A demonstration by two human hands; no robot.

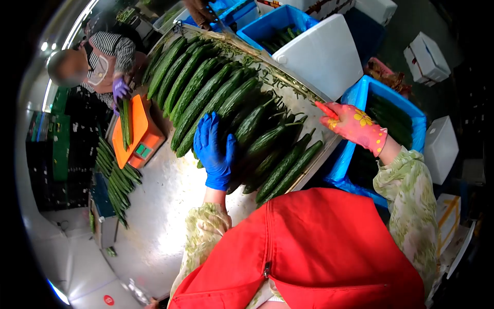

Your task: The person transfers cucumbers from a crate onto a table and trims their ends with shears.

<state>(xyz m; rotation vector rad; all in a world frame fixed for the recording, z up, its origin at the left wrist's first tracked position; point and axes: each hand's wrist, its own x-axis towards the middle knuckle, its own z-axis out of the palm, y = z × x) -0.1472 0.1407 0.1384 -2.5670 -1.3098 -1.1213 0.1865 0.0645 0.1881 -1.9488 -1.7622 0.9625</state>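
Long dark green cucumbers [206, 95] lie side by side in a big heap on the metal table [170, 206]. My left hand [213, 154], in a blue glove, rests on the near side of the heap with its fingers stretched out flat. Past the table's right edge, my right hand [356, 125] wears a pink glove with yellow flowers. Its fingers are closed around a red-handled tool [326, 110] whose tip is too small to make out. Cut stem bits [278, 77] are strewn along the table beyond the heap.
Across the table, a person [110, 62] in purple gloves holds cucumbers on an orange scale [146, 131]. More cucumbers [116, 177] lie below the scale. Blue-lined crates [419, 121] and a white foam lid [324, 54] stand beyond the table's right edge. White boxes [427, 57] sit on the floor.
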